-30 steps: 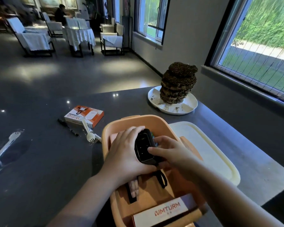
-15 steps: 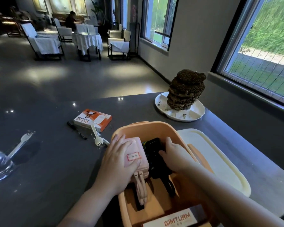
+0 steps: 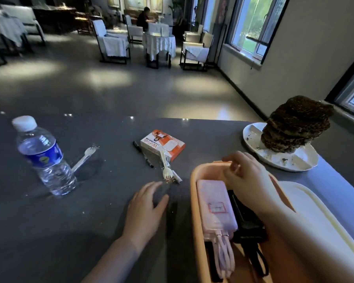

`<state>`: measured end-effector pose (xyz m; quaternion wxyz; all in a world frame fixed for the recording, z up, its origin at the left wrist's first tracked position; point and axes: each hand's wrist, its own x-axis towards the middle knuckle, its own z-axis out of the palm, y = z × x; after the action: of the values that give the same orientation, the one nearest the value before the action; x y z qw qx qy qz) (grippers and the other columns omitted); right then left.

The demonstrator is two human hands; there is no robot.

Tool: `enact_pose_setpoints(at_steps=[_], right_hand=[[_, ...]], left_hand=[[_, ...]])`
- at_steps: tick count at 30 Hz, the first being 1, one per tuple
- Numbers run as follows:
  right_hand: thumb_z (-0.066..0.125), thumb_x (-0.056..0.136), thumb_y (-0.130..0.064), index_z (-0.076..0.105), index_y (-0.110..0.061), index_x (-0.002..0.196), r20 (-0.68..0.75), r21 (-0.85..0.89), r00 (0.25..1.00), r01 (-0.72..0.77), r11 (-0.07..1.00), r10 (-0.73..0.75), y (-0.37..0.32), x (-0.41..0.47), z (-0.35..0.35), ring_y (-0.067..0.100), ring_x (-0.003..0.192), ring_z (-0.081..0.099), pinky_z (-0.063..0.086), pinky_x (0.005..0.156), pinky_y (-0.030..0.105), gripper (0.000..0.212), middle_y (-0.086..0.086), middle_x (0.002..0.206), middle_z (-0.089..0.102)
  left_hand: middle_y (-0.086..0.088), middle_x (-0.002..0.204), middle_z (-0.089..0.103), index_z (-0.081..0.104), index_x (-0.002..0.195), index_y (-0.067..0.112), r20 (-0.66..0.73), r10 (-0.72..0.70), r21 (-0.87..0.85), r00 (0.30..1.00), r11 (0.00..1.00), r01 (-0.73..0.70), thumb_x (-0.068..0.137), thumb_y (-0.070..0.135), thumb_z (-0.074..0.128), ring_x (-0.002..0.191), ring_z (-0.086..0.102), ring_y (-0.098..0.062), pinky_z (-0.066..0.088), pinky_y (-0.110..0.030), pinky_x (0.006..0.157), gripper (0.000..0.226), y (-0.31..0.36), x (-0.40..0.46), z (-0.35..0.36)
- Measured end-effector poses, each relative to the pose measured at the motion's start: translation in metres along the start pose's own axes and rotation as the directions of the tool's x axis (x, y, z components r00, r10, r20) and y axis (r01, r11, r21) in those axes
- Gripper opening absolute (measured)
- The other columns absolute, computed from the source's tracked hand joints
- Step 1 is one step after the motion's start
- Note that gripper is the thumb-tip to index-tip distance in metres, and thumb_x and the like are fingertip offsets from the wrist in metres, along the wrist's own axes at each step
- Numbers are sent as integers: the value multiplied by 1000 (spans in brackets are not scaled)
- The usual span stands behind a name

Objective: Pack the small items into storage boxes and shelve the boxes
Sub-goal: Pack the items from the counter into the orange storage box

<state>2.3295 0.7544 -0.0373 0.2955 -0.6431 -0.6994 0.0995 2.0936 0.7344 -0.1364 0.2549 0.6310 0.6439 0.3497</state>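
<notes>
The peach-coloured plastic storage box (image 3: 194, 180) sits at my 5 o'clock on the dark grey table (image 3: 70, 221), its long axis running from me toward 12. Inside lie two devices side by side along that axis: a pink rectangular power bank (image 3: 216, 207) on the left, its pale cables (image 3: 225, 256) trailing toward me, and a black device (image 3: 245, 223) on the right, partly under my forearm.

My right hand (image 3: 245, 180) hovers over the far end of the box, fingers loosely curled and holding nothing — whether it touches the rim I cannot tell. My left hand (image 3: 145, 209) is out over the table at 6 o'clock, palm down, fingers relaxed and spread, pointing toward 12.

Just beyond its fingertips lies one white plastic fork (image 3: 166, 168), resting against one orange-and-white WiFi carton (image 3: 163, 147) at 12; one black marker pen (image 3: 143, 155) lies just left of the carton. A second white fork (image 3: 84, 158) lies at 10, near one clear water bottle with a blue label (image 3: 43, 158). The cream box lid (image 3: 319, 219) lies at 4, and one white plate (image 3: 284, 160) carrying a dark layered honeycomb-like stack (image 3: 294, 123) stands at 2.
</notes>
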Motion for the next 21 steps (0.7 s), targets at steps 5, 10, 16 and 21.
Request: enact_pose_setpoints(at_steps=[5,10,16,21], right_hand=[[60,87,-20,62,-26,111,127,-47,991,54,997,-48,-46,54,46,2,79,51,35,60,11,24,-10,101,54],[57,88,-24,58,-20,120,298,-204,954,36,978,27,-60,130,99,22,110,53,46,82,32,32,4,120,58],[54,94,-29,45,-24,139,464,-235,872,-51,971,158,-49,184,152,28,116,53,53,87,37,46,8,137,49],[54,92,-48,30,-31,147,540,-307,817,-32,951,202,-41,198,183,30,123,47,48,97,45,62,7,142,43]], left_hand=[[2,118,61,64,113,24,-27,-112,102,993,988,114,83,33,66,111,55,-18,42,-35,97,31,-19,44,-3],[4,111,60,63,105,29,-90,-157,191,984,966,172,75,52,66,108,54,-21,42,-35,90,38,-4,101,9],[1,129,49,45,129,27,-95,-169,197,981,963,185,75,53,68,123,44,-20,34,-33,97,64,-8,125,42],[3,138,47,32,140,28,-132,-178,223,975,953,204,82,33,66,127,41,-21,33,-35,100,67,-24,127,41]])
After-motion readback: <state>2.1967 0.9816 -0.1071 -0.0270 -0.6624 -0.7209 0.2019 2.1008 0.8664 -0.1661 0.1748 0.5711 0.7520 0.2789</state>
